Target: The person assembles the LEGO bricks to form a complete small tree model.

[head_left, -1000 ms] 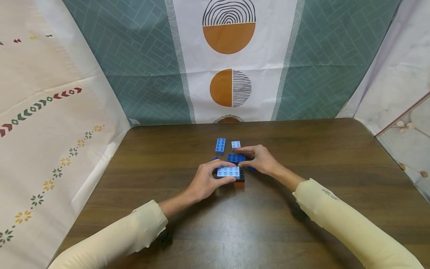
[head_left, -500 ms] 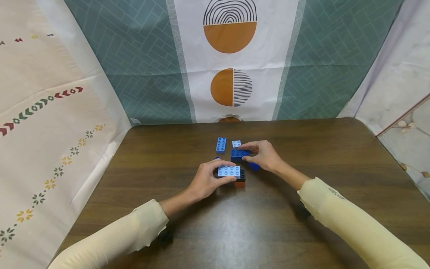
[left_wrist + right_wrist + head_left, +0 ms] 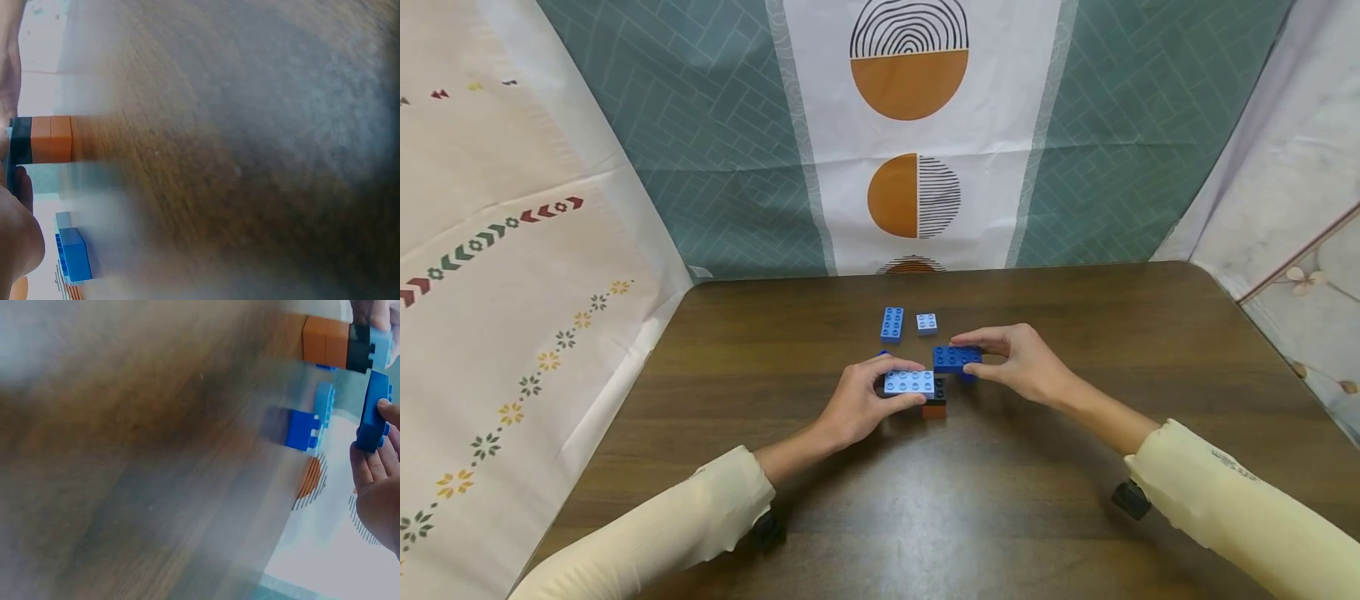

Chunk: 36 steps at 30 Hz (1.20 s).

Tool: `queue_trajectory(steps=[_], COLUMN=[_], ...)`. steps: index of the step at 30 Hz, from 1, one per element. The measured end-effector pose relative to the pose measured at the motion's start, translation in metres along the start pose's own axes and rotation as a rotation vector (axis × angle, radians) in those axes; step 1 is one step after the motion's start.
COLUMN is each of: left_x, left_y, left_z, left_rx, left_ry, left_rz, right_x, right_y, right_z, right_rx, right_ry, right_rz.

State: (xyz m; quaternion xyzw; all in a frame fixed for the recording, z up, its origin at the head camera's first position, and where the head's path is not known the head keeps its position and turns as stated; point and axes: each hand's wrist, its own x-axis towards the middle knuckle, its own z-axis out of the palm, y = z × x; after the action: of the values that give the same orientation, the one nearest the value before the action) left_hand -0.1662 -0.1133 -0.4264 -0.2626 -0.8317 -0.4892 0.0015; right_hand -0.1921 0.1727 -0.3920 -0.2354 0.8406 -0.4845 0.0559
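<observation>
Stack (image 3: 925, 390) on table (image 3: 887, 517), held brick (image 3: 953, 359) to its right, loose bricks (image 3: 892, 325) behind

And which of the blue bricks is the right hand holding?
The long dark blue brick, pinched in the right hand, clear of the table. The left hand grips the pale blue one atop the black brick; other blue bricks rest on the table.

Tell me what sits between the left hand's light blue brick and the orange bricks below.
A black brick lies between the light blue brick and the orange bricks; the right wrist view shows it.
</observation>
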Motion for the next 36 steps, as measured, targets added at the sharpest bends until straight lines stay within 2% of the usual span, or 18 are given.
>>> queue_trajectory(steps=[11, 20, 26, 32, 36], left_x=[-0.001, -0.001, -0.001, -0.001, -0.001], left_y=[0.000, 0.000, 0.000, 0.002, 0.001], left_z=[0.000, 0.000, 0.000, 0.000, 0.001], left_rx=[-0.013, -0.015, -0.020, -0.011, -0.008], left_ry=[-0.009, -0.008, -0.007, -0.006, -0.006], left_rz=[-0.001, 0.001, 0.005, 0.015, 0.019], right_x=[-0.020, -0.025, -0.027, -0.025, -0.023], right_y=[-0.009, -0.009, -0.009, -0.011, -0.011], right_z=[0.001, 0.007, 0.014, 0.021, 0.027], right_rx=[0.041, 0.005, -0.058, -0.118, -0.110], right_ry=[-0.045, -0.064, -0.089, -0.057, -0.014], right_rz=[-0.030, -0.044, -0.050, -0.094, -0.112])
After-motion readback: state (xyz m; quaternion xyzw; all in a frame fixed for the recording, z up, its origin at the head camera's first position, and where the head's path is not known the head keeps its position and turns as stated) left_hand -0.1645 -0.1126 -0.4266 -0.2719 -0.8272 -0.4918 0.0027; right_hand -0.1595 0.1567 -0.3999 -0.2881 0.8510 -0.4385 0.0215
